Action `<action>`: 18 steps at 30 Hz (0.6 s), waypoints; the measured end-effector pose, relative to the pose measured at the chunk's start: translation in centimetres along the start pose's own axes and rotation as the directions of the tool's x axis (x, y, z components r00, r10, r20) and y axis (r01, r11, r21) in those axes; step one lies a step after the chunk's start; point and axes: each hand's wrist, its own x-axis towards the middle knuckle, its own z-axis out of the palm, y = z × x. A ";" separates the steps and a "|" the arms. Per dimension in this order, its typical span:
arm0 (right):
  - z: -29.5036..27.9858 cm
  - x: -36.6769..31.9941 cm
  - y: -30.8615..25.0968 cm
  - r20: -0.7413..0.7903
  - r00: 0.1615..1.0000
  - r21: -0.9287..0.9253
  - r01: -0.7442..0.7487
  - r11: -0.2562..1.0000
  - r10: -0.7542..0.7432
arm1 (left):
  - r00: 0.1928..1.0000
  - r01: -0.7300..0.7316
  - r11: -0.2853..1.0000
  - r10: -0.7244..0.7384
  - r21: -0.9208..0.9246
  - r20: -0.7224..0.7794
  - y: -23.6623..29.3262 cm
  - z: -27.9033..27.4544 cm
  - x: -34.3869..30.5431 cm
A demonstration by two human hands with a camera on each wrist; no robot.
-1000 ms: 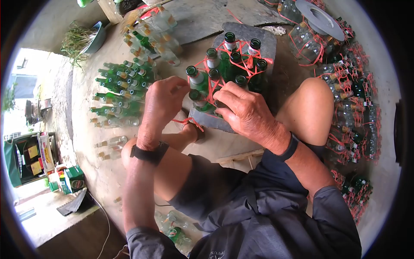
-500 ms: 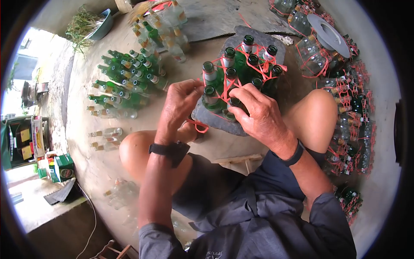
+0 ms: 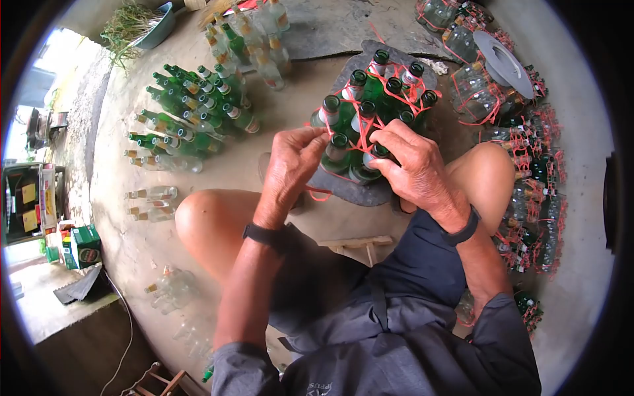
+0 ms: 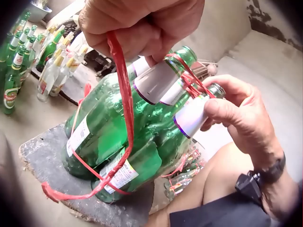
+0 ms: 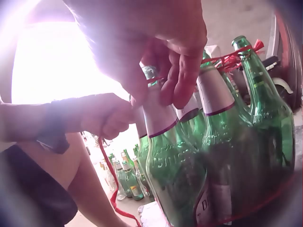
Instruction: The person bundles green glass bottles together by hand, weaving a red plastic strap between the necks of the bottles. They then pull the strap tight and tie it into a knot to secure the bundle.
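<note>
A bundle of several green glass bottles [image 3: 336, 150] stands upright on a dark stone slab [image 3: 350, 191], red plastic twine [image 3: 365, 132] crossing between the necks. At the bundle's near left side, my left hand [image 3: 294, 162] pinches a twine strand [image 4: 126, 94], which runs down past the bottles to a band round their lower bodies. My right hand [image 3: 419, 165] grips the neck of the near right bottle [image 5: 163, 151], thumb and fingers about its pale label. Twine passes over that neck by the fingertips in the left wrist view.
Loose green bottles [image 3: 178, 109] and clear bottles [image 3: 267, 69] stand on the floor at left and behind. Tied bottle bundles [image 3: 528, 171] line the right wall, with a grey ring-shaped lid [image 3: 502, 63] atop one. The person's bare knees [image 3: 214, 228] flank the slab.
My left hand has come closer to the near left bottles, its fingertips now beside their necks. My right hand stays at the same bottle's neck. The head view has shifted slightly.
</note>
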 end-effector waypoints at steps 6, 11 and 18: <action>-3.6 -0.2 0.9 0.126 0.992 -0.053 0.017 0.998 -0.010 | 0.991 -0.021 0.996 0.031 0.083 -0.132 -0.1 4.1 -2.4; -5.9 -0.4 2.5 0.180 0.980 -0.065 0.094 0.993 -0.081 | 0.981 -0.075 0.997 0.077 0.018 -0.176 -0.5 8.1 -4.1; -6.6 -0.3 2.5 0.261 0.964 -0.089 0.082 0.993 -0.056 | 0.983 -0.098 0.993 0.086 -0.069 -0.165 -1.2 8.0 -3.8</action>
